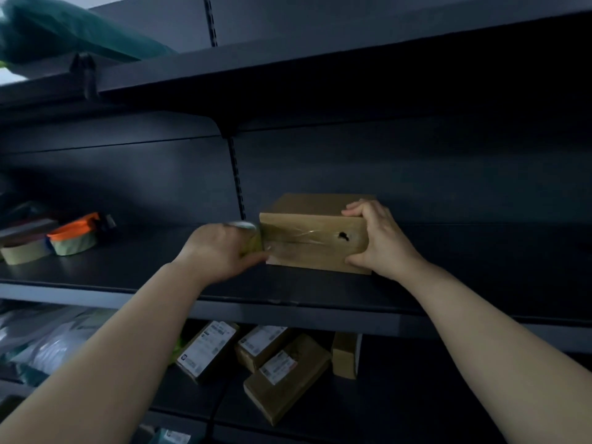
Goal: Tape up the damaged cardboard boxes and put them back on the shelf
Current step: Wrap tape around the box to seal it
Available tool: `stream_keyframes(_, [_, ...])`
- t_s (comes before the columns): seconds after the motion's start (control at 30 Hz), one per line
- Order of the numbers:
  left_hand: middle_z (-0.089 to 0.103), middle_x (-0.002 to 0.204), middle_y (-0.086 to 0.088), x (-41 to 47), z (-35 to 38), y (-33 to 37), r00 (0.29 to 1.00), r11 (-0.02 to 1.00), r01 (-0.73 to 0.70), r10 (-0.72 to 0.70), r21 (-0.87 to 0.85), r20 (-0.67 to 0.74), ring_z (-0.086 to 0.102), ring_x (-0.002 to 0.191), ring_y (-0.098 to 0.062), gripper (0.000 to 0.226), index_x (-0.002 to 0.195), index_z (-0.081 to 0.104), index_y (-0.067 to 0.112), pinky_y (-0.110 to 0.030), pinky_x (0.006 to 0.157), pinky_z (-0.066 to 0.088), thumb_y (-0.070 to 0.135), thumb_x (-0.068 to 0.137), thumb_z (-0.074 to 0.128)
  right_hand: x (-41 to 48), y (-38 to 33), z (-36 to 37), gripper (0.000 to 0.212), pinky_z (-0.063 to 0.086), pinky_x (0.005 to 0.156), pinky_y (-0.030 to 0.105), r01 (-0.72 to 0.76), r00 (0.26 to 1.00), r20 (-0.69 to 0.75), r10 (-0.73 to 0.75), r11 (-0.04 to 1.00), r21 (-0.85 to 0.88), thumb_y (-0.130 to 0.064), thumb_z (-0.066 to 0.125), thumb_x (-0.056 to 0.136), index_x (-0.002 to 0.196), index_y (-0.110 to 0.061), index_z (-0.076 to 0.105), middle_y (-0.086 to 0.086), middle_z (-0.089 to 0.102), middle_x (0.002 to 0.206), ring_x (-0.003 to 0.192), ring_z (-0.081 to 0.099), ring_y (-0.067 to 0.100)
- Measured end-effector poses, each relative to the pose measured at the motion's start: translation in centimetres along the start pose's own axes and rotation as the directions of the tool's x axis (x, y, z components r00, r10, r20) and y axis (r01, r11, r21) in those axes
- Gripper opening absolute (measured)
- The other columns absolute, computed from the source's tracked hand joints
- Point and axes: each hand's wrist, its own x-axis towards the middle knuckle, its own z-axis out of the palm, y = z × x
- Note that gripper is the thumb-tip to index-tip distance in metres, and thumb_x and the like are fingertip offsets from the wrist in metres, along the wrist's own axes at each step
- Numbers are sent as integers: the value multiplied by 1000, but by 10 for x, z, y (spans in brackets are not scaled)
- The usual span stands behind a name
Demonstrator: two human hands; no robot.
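A brown cardboard box [315,233] stands on the dark middle shelf [153,277]. Its front face has a small dark hole near the right side, and a strip of clear tape runs across the seam toward it. My left hand [221,251] grips a roll of clear tape [251,241] pressed against the box's left edge. My right hand [378,240] grips the box's right end, with fingers over the top edge and thumb at the bottom corner.
A tape dispenser with an orange frame [78,237] and a flat tape roll [22,253] lie at the shelf's left. Several labelled cardboard boxes [282,366] lie jumbled on the shelf below, beside grey plastic bags [48,338]. A green bundle [64,30] sits on the top shelf.
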Motion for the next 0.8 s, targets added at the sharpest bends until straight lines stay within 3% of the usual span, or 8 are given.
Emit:
stream_keyframes(0.1, [69,103,-3,13,8,1,999,999,32,-32,23,-29,66,95,-23,50,100,54,24,-35,79,52,73,87,48,1,0,-2,83,24,101,19,-6,1000,8,6,1000,3,-15,89,59,127,-25,43,-6,37,139,126,30,8])
stream_keyframes(0.2, [70,104,-4,20,15,-6,996,996,93,-93,3,-15,66,98,-24,64,106,61,22,-36,79,54,79,80,50,1,1,-2,82,23,101,20,-15,1000,5,15,1000,3,-15,90,59,125,-27,43,-9,37,139,126,30,6])
stream_keyframes(0.37, [69,106,-2,32,25,-16,997,997,58,-60,-52,-50,66,98,-23,68,106,65,22,-36,77,53,81,76,50,1,-1,-2,82,22,102,18,-31,1000,2,31,1000,6,-15,90,58,124,-29,43,-13,36,135,125,28,3])
stream_keyframes(0.6, [63,84,3,47,32,-17,995,970,96,-100,-222,-10,64,85,-20,52,80,55,26,-34,69,52,77,76,59,0,-2,-3,82,22,104,19,-39,999,2,39,999,21,-16,91,58,116,-37,38,-20,33,130,125,30,2])
stream_keyframes(0.8, [65,89,1,60,28,-17,994,974,85,-98,-211,-50,65,87,-22,62,104,56,21,-31,62,45,75,73,64,0,-3,-4,80,23,106,19,-47,999,7,47,999,23,-16,91,58,115,-38,38,-18,35,132,126,30,1])
